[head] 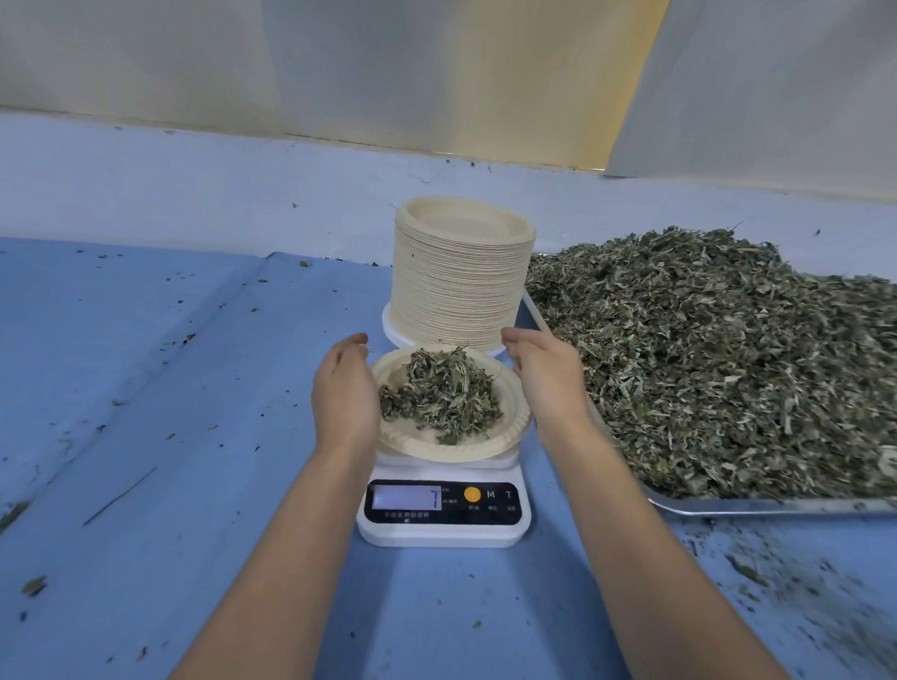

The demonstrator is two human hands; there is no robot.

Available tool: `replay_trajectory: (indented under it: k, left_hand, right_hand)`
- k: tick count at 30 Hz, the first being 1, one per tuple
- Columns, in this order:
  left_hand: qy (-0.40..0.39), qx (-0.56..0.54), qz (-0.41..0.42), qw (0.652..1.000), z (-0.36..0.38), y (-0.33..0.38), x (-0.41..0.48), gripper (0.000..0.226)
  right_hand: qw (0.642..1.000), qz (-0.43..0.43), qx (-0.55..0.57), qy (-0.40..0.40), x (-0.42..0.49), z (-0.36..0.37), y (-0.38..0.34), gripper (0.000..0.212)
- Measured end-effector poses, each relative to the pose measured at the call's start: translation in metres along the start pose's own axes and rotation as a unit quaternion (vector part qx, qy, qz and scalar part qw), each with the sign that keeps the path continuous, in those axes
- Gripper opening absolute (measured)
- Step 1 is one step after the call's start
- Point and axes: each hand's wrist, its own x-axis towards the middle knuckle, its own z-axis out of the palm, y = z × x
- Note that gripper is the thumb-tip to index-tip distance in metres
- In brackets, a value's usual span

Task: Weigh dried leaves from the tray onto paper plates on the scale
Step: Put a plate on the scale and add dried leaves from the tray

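A white digital scale [444, 514] stands in the middle of the blue table, its display lit. On it sits a beige paper plate [462, 443] holding a small heap of dried leaves [441, 396]. My left hand [344, 391] is at the plate's left rim, fingers relaxed and slightly bent; whether it touches the rim I cannot tell. My right hand [542, 377] hovers at the plate's right rim, fingers extended, holding nothing. A metal tray [768, 505] piled high with dried leaves [733, 362] lies to the right.
A tall stack of paper plates [459, 273] stands just behind the scale. Loose leaf crumbs and a thin stem [120, 496] are scattered over the blue table cover [152, 378]. A pale curtain wall closes the back.
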Motion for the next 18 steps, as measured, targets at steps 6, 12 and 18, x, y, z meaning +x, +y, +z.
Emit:
replay_trajectory:
  k: [6, 12, 18]
  left_hand:
    - [-0.001, -0.007, -0.017, 1.000, 0.004, -0.002, -0.001, 0.038]
    - [0.032, -0.062, -0.059, 0.996, -0.005, 0.005, 0.004, 0.042]
    - [0.088, -0.169, -0.068, 0.979, -0.030, 0.011, 0.021, 0.043]
  right_hand:
    - [0.999, 0.009, 0.051, 0.012, -0.001, 0.003, 0.000, 0.030]
    - [0.988, 0.028, 0.152, 0.006, -0.005, 0.006, -0.010, 0.030]
    - [0.977, 0.025, 0.209, -0.034, -0.013, 0.013, -0.021, 0.025]
